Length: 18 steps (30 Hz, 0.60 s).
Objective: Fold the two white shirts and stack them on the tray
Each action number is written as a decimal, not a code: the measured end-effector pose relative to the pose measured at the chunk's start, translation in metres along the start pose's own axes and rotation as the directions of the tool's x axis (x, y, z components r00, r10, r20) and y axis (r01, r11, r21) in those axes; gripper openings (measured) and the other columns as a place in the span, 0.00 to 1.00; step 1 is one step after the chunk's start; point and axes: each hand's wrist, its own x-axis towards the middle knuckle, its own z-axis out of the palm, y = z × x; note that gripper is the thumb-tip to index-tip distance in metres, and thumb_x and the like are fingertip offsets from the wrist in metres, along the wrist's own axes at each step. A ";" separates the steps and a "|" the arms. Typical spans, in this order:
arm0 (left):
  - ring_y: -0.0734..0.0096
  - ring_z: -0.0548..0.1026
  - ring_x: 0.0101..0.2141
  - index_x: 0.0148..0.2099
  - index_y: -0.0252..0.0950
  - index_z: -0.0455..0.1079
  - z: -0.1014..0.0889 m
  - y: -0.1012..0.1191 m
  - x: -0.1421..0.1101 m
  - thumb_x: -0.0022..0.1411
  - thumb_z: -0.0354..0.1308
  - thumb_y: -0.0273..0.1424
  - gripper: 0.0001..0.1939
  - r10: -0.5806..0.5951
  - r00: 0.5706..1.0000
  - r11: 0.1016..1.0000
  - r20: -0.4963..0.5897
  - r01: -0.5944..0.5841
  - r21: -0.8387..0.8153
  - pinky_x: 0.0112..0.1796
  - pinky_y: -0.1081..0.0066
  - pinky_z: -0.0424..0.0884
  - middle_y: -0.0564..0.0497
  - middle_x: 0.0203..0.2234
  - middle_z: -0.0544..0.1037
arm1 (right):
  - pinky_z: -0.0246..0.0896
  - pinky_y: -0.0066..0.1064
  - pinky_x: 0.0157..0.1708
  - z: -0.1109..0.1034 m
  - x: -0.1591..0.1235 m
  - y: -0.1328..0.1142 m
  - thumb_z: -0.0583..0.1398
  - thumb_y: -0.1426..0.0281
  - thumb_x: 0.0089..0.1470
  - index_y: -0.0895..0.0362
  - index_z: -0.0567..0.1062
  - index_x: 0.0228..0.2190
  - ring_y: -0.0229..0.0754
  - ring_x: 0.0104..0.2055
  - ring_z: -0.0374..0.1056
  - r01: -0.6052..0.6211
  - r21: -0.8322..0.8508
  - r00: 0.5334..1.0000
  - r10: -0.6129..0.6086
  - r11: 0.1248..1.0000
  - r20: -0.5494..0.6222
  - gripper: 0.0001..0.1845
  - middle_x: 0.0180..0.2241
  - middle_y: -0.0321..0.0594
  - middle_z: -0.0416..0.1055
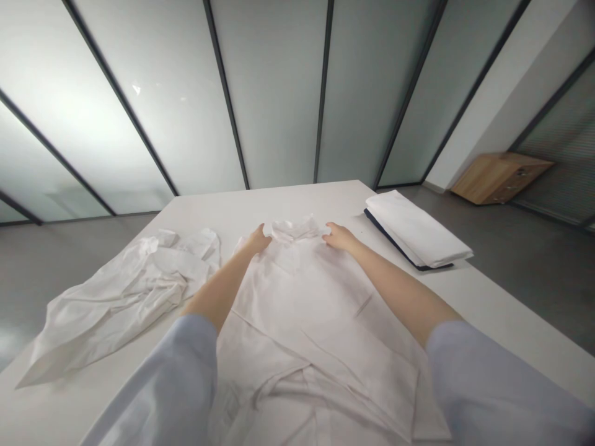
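Note:
A white shirt [307, 310] lies spread flat on the white table [502, 310] in front of me, its collar [294, 229] at the far end. My left hand [258, 239] is closed on the shirt at the left of the collar. My right hand [338, 236] pinches the shirt's shoulder at the right of the collar. Both forearms stretch out over the shirt, with pale blue sleeves near the camera.
A crumpled white garment [121, 297] lies on the table's left part. A folded stack of white cloth over a dark piece [416, 232] sits at the far right. Frosted glass walls stand behind, and a wooden cabinet [499, 176] is on the floor at right.

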 end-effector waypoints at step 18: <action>0.68 0.75 0.38 0.46 0.35 0.72 0.011 -0.003 0.016 0.58 0.52 0.28 0.14 0.200 0.976 0.971 -0.086 -0.209 -0.113 0.40 0.71 0.71 0.51 0.37 0.80 | 0.61 0.32 0.45 0.023 0.019 0.001 0.55 0.70 0.55 0.58 0.76 0.40 0.45 0.45 0.67 0.210 0.085 0.958 -0.188 0.974 -0.216 0.12 0.43 0.45 0.73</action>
